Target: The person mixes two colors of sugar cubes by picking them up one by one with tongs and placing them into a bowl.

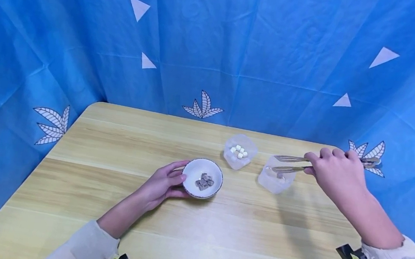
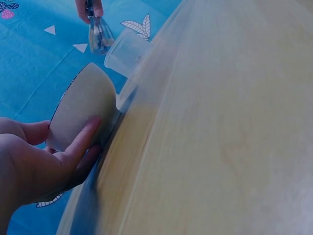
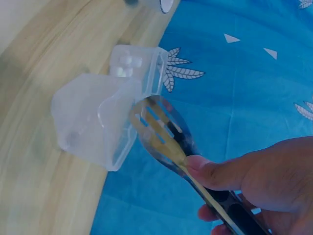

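My left hand (image 1: 159, 186) holds a small white bowl (image 1: 193, 171) with a dark rim, thumb at the rim and fingers along its outer side. Inside lie several greyish-brown chunks (image 1: 204, 182). In the left wrist view, the bowl (image 2: 83, 105) leans, its pale outer wall facing the camera. My right hand (image 1: 336, 173) grips metal tongs (image 1: 290, 169) with slotted ends, which stand apart over a translucent plastic container (image 1: 271, 184). A small dark piece shows in that container. The right wrist view has the tongs (image 3: 164, 139) right at the container's rim (image 3: 117, 152).
Left of that container, a second translucent container (image 1: 229, 160) holds several white cubes (image 1: 239, 151). Both stand toward the back of the light wooden table (image 1: 132, 137). A blue curtain (image 1: 289, 62) with leaf and triangle prints hangs behind the table and along its sides.
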A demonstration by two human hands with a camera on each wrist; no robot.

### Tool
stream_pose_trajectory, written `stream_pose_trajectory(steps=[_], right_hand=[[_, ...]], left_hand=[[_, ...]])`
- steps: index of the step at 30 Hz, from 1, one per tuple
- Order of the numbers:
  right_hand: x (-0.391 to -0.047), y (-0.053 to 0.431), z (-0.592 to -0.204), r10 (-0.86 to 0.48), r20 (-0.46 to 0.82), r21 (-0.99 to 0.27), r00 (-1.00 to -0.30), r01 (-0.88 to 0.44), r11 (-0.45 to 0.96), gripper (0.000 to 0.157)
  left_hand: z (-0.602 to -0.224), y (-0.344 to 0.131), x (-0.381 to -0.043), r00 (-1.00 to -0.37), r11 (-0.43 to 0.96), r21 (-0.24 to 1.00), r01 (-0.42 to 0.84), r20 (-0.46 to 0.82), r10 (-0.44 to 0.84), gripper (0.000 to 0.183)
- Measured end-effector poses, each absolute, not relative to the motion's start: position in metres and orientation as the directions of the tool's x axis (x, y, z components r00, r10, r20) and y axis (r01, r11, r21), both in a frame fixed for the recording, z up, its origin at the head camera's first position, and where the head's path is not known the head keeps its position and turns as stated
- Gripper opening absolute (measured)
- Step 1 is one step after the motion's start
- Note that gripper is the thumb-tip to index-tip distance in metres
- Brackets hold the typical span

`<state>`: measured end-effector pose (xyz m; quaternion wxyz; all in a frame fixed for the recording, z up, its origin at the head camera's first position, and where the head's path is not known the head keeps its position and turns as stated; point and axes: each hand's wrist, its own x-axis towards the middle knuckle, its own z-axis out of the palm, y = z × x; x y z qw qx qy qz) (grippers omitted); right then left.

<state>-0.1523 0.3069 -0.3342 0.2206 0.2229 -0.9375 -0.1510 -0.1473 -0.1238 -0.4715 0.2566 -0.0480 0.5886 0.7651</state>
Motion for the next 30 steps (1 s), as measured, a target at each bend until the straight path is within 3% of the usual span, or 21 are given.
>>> stream_pose_trajectory(steps=[6, 14, 20, 27, 30], right_hand=[[-0.158, 0.307, -0.346, -0.564, 0.368, 0.464, -0.739, -0.38, 0.8, 0.025], [-0.161, 0.297, -0.356, -0.573, 0.277, 0.503, -0.771, -0.392, 0.771, 0.027], [-0.167, 0.293, -0.363, -0.591, 0.314, 0.509, -0.743, -0.394, 0.766, 0.018], [-0.174, 0.296, -0.369, -0.618, 0.367, 0.515, -0.695, -0.401, 0.757, 0.025], [-0.176, 0.296, -0.37, -0.614, 0.344, 0.52, -0.711, -0.4, 0.755, 0.024]], left_hand=[[-0.471, -0.125, -0.147, -0.862, -0.174, 0.875, -0.453, -0.38, 0.336, 0.056], [-0.472, -0.125, -0.147, -0.863, -0.175, 0.875, -0.452, -0.379, 0.333, 0.056], [-0.472, -0.125, -0.147, -0.865, -0.177, 0.878, -0.444, -0.37, 0.338, 0.057], [-0.471, -0.126, -0.147, -0.863, -0.173, 0.879, -0.445, -0.37, 0.344, 0.059], [-0.47, -0.126, -0.147, -0.863, -0.171, 0.878, -0.446, -0.372, 0.343, 0.059]])
